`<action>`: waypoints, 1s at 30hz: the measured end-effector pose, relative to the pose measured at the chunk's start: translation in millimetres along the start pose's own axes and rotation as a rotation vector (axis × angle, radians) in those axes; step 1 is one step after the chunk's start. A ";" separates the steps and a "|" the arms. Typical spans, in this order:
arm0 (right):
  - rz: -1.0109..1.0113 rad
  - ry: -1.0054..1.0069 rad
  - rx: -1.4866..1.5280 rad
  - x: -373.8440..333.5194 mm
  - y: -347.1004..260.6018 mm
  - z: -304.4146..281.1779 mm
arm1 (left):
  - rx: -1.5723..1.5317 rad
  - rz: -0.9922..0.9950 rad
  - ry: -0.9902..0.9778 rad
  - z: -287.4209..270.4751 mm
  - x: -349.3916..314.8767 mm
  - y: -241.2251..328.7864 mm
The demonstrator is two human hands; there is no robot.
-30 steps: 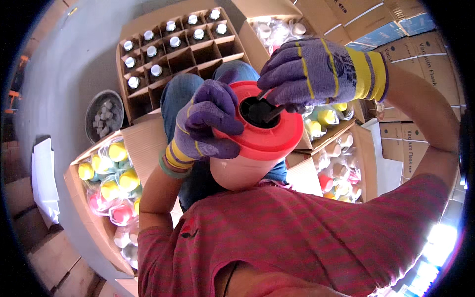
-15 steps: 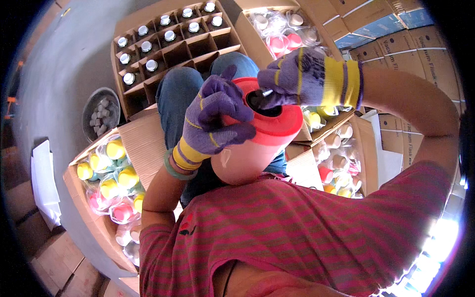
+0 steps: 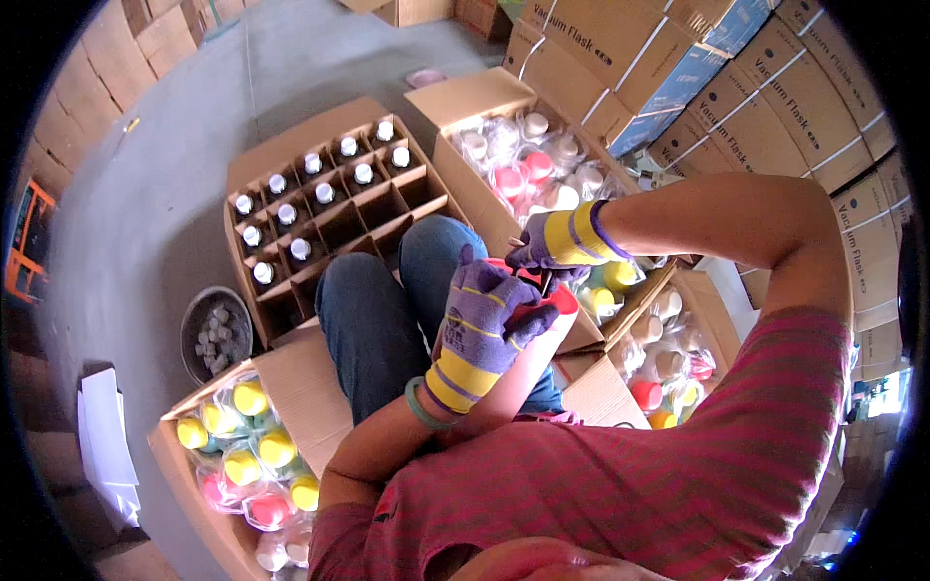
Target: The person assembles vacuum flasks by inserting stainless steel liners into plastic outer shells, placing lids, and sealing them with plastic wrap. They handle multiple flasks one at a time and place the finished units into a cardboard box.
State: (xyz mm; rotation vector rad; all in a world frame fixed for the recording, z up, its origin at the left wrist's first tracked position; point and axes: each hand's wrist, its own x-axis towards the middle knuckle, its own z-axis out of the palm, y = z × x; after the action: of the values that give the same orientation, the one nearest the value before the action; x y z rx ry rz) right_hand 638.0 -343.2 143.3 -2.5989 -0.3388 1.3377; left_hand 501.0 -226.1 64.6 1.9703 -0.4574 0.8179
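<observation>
Purple gloves [image 3: 481, 329] (yellow-striped, yellow-cuffed), pink red-topped container [image 3: 528, 373], blue jeans [image 3: 363, 339], red-and-brown striped shirt [image 3: 620, 484]

Purple-yellow gloved hands [image 3: 478, 334], striped shirt [image 3: 591, 484], blue jeans [image 3: 366, 315]

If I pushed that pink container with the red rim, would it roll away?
Laid on its side, the pink container might well roll, since its body looks rounded. Its smooth-looking wall could be slippery. It is probably stiff too: no dent shows beside the left hand.
</observation>
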 end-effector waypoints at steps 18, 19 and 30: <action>-0.397 0.532 -0.902 208.8 144.9 20.7 | 0.002 -0.246 0.265 -89.5 -24.6 -31.7; -0.354 0.549 -0.918 215.4 148.9 34.3 | 0.002 -0.270 0.284 -92.2 -27.4 -37.5; -0.506 0.685 -0.651 177.6 122.7 62.7 | 0.064 -0.413 -0.013 -154.8 -35.9 -69.4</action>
State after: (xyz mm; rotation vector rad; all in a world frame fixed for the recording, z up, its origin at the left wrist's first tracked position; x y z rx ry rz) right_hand 700.7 -404.0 -63.8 -2.9233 -1.3489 0.1369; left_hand 461.6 -57.7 51.1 2.0341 -0.0245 0.5619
